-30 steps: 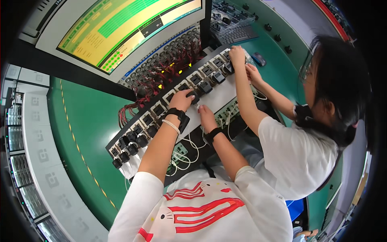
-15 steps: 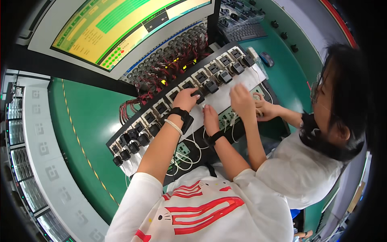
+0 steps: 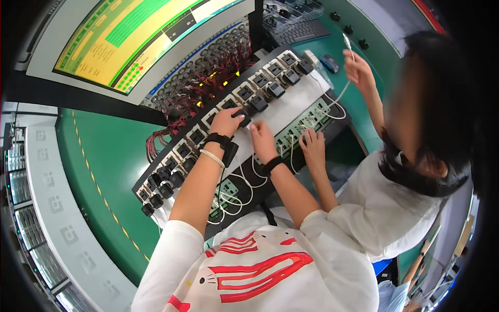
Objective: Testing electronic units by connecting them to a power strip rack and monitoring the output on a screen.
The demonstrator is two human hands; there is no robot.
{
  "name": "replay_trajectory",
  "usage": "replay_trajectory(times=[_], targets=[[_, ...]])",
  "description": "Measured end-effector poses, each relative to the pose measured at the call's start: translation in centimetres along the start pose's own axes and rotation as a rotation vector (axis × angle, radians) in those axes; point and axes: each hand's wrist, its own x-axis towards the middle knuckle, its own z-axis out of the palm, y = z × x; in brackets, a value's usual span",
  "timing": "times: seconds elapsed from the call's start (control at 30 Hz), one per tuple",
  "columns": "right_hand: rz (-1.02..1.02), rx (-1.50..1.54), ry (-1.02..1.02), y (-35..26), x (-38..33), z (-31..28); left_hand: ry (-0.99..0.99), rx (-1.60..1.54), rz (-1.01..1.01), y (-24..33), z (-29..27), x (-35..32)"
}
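A white cable [image 3: 348, 43] has been lifted at two o'clock in a co-worker's hand [image 3: 359, 74], its end left free. Near centre, toward twelve, a black adapter [image 3: 242, 117] is pinched in the left hand's [image 3: 225, 124] closed grip; whether anything is held by the curled right hand [image 3: 264, 141] cannot be told. Dark parts [image 3: 285, 13] are held in a clear tray [image 3: 304, 21] at one o'clock.

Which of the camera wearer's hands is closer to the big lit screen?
Left. The left hand, on a black adapter, is below and to the right of the screen; the right hand is farther right and lower in the picture.
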Motion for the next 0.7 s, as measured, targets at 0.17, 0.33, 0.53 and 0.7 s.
replay_trajectory(times=[0.17, 0.33, 0.53, 0.7], targets=[[-0.443, -0.371, 0.735, 3.3, -6.5, -3.5, -0.023, 0.001, -0.079, 0.7, -0.1, -0.5], [-0.072, -0.220, 0.302, 6.2, -12.7, -6.6, -0.014, 0.012, -0.046, 0.4, -0.2, -0.5], [-0.288, 0.196, -0.220, -1.9, -16.1, -9.9, -0.042, 0.177, 0.060, 3.1, 0.9, 3.3], [-0.594, -0.510, 0.034, -9.1, -13.4, -9.0, -0.038, 0.175, -0.074, 4.6, 3.3, 4.6]])
